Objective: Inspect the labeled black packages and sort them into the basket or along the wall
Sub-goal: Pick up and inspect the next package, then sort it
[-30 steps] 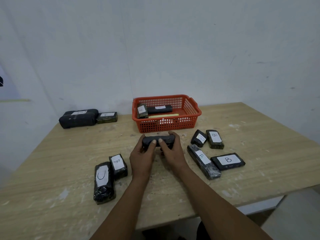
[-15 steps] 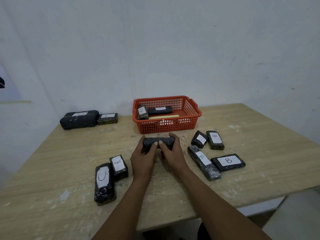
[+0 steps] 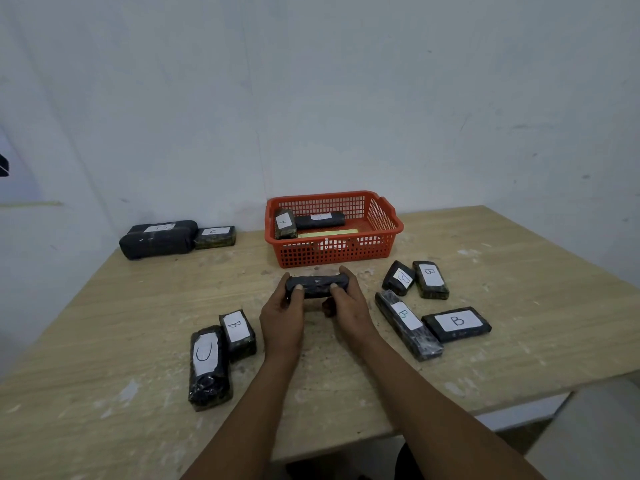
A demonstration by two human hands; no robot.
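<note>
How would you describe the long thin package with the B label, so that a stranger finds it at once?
Start at the orange basket by the wall and come toward the table's near right. Four B packages lie there; the long thin package is the longest and narrowest, lying slanted between the right hand and the flat wide package.

A table point(image 3: 485, 358) stands against a wall point(image 3: 346, 98). At its middle, both hands hold one package point(image 3: 317, 285), the left hand point(image 3: 282, 315) on its left end, the right hand point(image 3: 349, 306) on its right. Just behind them sits a basket point(image 3: 332, 258) holding two packages point(image 3: 308, 221). Far left, along the wall, two more packages point(image 3: 173, 237) lie side by side. Near left of the hands lie two packages point(image 3: 221, 351) touching; to the right, four packages point(image 3: 429, 306) cluster.
</note>
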